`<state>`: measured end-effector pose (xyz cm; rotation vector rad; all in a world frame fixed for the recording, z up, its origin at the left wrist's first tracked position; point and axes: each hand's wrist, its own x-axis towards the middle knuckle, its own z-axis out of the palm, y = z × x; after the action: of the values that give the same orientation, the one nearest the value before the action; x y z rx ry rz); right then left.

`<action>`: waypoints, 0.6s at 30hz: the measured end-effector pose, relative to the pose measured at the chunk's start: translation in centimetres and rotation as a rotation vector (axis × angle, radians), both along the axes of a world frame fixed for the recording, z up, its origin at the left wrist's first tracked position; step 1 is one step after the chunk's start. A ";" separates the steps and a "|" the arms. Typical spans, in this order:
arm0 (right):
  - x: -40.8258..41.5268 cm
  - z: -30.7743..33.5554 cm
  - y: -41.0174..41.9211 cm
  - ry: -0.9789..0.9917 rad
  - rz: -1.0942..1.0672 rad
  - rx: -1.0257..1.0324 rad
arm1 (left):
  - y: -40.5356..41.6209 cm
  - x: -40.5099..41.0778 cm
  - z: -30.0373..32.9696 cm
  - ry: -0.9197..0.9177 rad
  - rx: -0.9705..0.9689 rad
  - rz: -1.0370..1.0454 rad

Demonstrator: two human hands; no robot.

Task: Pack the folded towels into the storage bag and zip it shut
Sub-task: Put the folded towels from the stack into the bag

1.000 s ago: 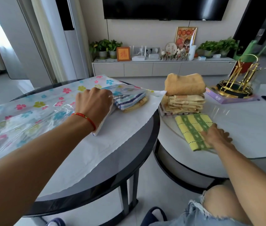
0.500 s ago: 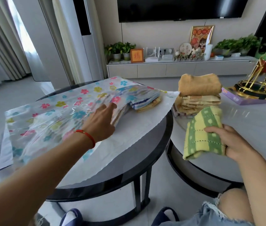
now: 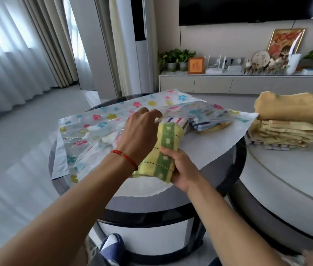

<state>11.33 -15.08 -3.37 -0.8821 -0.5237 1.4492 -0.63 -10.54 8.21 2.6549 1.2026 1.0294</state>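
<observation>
left hand (image 3: 139, 129): pinches storage bag (image 3: 98, 129) flap | right hand (image 3: 180, 168): grips yellow-green towel (image 3: 163, 148), just beside left hand | towel stack (image 3: 286, 123): far right

Both bare forearms extended forward, left hand (image 3: 139, 131) raised with fingers curled in a pinch, red cord at its wrist, right hand (image 3: 180, 167) closed, thumb uppermost

Bright, soft daylight enters through the sheer white curtains (image 3: 8, 60) at left, glaring off the glossy grey floor (image 3: 17, 169). Shadows are faint. Wide-angle distortion bends the edges; slight motion blur softens everything.
</observation>
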 end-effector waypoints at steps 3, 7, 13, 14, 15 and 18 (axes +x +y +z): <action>-4.3 0.9 4.5 0.004 -0.066 -0.030 | 0.8 -0.4 1.2 -0.044 -0.003 0.002; -6.2 0.2 6.1 -0.912 -0.253 -0.058 | 1.1 -0.5 1.5 -0.102 -0.031 -0.010; -3.3 -2.9 4.6 -1.843 -0.328 -0.123 | 1.9 -0.7 1.2 -0.143 -0.023 -0.035; -2.5 -3.1 5.4 -1.854 -0.245 -0.165 | 1.8 -0.7 1.0 -0.142 -0.023 -0.043; -1.8 -3.1 6.5 -1.855 -0.195 -0.184 | 1.6 -0.7 0.8 -0.148 -0.020 -0.047; -1.0 -2.1 10.0 -1.917 -0.179 -0.177 | 1.2 -0.9 0.6 -0.187 0.002 -0.073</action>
<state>10.34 -5.08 -5.49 -2.2484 -1.5953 0.0405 -1.52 -9.36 8.83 2.5160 1.0604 1.2344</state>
